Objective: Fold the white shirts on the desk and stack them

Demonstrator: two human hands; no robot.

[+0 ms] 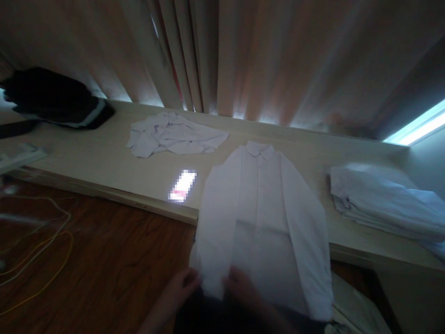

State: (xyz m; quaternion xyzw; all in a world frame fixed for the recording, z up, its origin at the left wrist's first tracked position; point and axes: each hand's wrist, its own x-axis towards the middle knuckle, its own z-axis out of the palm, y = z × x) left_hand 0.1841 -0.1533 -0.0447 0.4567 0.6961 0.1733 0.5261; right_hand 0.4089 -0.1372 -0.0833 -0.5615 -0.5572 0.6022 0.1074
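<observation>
A white long-sleeved collared shirt point(261, 199) lies front side up, its collar at the far end and its lower part hanging over the near edge of the ledge. Both sleeves run down along the body. At the cuff end of the sleeve on my left, my left hand point(186, 284) pinches the outer edge of the cloth. My right hand point(241, 286) is closed on the same sleeve's inner side, a short way across from it. The fingertips are dim and partly blurred.
Another white shirt point(174, 134) lies crumpled farther back. A pixelated bright phone-like rectangle point(182, 185) is near the front edge. Folded white clothes point(385, 199) are stacked right, dark clothes point(55, 97) far left. Cables point(66, 232) cross the wooden floor point(114, 250); curtains point(264, 60) hang behind.
</observation>
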